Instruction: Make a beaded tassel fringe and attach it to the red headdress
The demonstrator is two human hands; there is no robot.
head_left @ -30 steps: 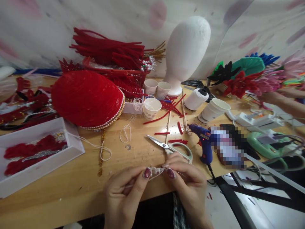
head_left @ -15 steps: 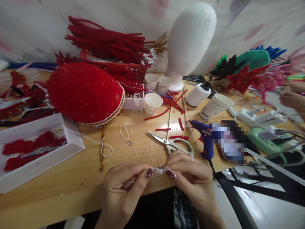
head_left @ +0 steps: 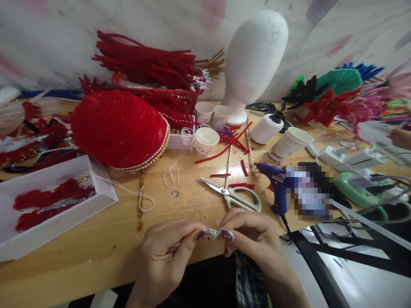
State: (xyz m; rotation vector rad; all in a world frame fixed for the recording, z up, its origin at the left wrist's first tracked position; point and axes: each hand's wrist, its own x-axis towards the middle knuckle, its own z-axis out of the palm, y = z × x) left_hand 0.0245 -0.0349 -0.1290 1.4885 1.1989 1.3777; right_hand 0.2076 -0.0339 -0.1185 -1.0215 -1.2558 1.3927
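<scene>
A small whitish, partly clear piece (head_left: 212, 233) is pinched between my two hands above the table's front edge. My left hand (head_left: 170, 252) holds its left end between thumb and forefinger. From the right, my right hand (head_left: 253, 244) pinches the other end with its fingertips. Whether it is thread, wire or beads is too small to tell. Just beyond my right hand lie scissors (head_left: 236, 196) with pale handles, blades pointing left. A blue glue gun (head_left: 278, 188) stands to the right of them.
A red domed cap with pearl trim (head_left: 118, 128) and a white box (head_left: 96, 194) are at left. Paper cups (head_left: 207, 141), a thread spool (head_left: 267, 128) and a foam head (head_left: 255, 60) stand behind. A person's hand (head_left: 401, 137) shows at far right.
My right fingertips have shifted slightly left on the small piece, and another fingertip shows below the thumb. The view has moved slightly. The other person's hand has drawn back to the right.
</scene>
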